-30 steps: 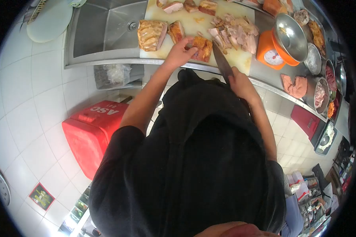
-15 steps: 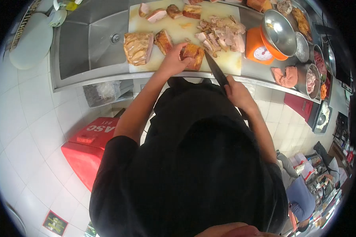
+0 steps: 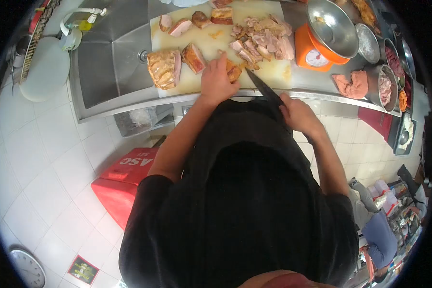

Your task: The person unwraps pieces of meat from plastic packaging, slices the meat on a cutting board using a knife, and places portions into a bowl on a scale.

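Meat piece (image 3: 233, 72): lay on the cutting board (image 3: 189, 82), partly covered by the left hand (image 3: 216, 81); taken here as the clock's centre.
Left grip: curled over from nine o'clock, grasping the meat piece; exact placing of each fingertip impossible to tell.
Right hand (image 3: 297, 114): clenched at four o'clock round the handle of the knife (image 3: 264, 89); held with blade tip just beside the meat piece.
Feel: seemed light, fairly soft and greasy, likely slippery, perhaps firmer along the browned surface.
Hold: looked best taken across opposite sides, well back from the blade, with fingertips tucked in.
Around: lay sliced meat (image 3: 264, 43) toward one o'clock, browned block (image 3: 194, 58) at ten, larger slab (image 3: 163, 69) at nine; stood orange scale (image 3: 314, 55) near three.
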A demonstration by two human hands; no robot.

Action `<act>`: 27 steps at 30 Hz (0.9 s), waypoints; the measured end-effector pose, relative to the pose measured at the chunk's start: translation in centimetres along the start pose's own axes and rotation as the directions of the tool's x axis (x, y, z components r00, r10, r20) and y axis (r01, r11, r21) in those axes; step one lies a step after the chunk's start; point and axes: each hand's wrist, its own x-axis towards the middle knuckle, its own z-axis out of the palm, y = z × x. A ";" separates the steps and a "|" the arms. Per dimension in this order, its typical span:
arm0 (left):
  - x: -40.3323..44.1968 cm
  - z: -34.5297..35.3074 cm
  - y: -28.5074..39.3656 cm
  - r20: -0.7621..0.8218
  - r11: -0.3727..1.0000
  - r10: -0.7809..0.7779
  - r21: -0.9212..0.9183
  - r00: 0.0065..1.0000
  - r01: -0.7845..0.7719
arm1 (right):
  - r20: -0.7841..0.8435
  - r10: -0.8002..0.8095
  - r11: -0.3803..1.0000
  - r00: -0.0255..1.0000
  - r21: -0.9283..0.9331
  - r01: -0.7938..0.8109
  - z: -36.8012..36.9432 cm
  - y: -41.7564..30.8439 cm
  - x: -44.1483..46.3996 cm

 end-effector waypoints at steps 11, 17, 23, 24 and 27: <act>-1.3 -1.6 -0.9 -0.081 0.967 -0.001 -0.253 0.997 -0.020 | -0.075 -0.095 0.995 0.993 -0.001 0.095 -1.7 2.6 3.6; 0.1 -1.2 -0.4 -0.028 0.987 0.152 -0.044 0.988 -0.154 | -0.045 -0.074 0.992 0.996 0.103 0.078 -2.0 -1.4 5.5; -0.5 -0.8 -1.3 -0.154 0.974 0.127 -0.167 0.980 -0.153 | -0.113 -0.094 0.994 0.989 0.053 0.100 -2.4 -5.2 7.0; -0.7 -0.8 -1.5 -0.167 0.970 0.118 -0.190 0.979 -0.150 | -0.101 -0.105 0.993 0.989 0.034 0.109 -2.6 -5.7 7.1; -0.8 -0.7 -2.2 -0.123 0.963 0.076 -0.247 0.990 -0.104 | -0.061 -0.099 0.995 0.993 -0.031 0.097 -2.8 -7.0 7.7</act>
